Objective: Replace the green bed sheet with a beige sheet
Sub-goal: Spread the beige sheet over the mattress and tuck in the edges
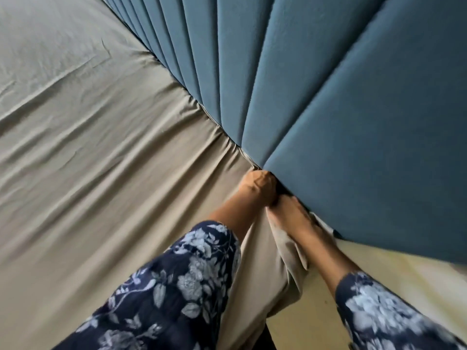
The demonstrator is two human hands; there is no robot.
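The beige sheet [106, 152] is covering the mattress across the left and centre of the frame, its matte woven cloth lying mostly flat with long shallow creases that are gathering into tight pleats toward the corner at centre right. There the left hand [257, 189] is pressing down, curled into a fist, into the gap beside the blue headboard [341, 97]; whether it is gripping cloth I cannot tell. The right hand [290, 215] is lying just beside it, fingers hidden against the padded panel, seemingly pinching the loose sheet edge hanging below. No green sheet is showing, so the tucking of this corner looks to be the step in hand; next comes pulling the hanging flap taut and under.
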